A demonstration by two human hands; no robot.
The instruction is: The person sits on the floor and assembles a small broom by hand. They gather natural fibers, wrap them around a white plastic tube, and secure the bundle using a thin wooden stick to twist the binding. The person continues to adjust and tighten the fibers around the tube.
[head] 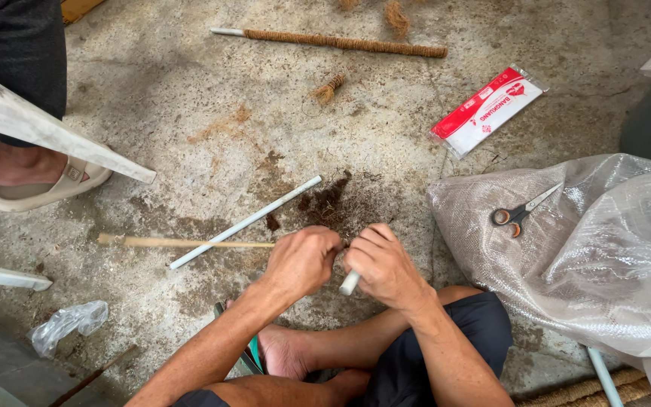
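My left hand (303, 260) and my right hand (382, 264) are closed together around a short white pipe (349, 283), whose lower end pokes out between them above my crossed legs. Both fists touch each other over a patch of dark brown coir fibre (329, 202) on the concrete floor. Just left of my hands lie a long white pipe (246, 221) set diagonally and a thin wooden stick (182, 243) crossing under it.
A coir-wrapped pole (344, 43) lies at the top, a small coir bundle (328, 88) below it. A red-and-white packet (487, 110) and scissors (520, 212) on a clear plastic sack (604, 249) are at right. Another person's sandalled foot (39, 177) and a white chair leg (54, 132) are at left.
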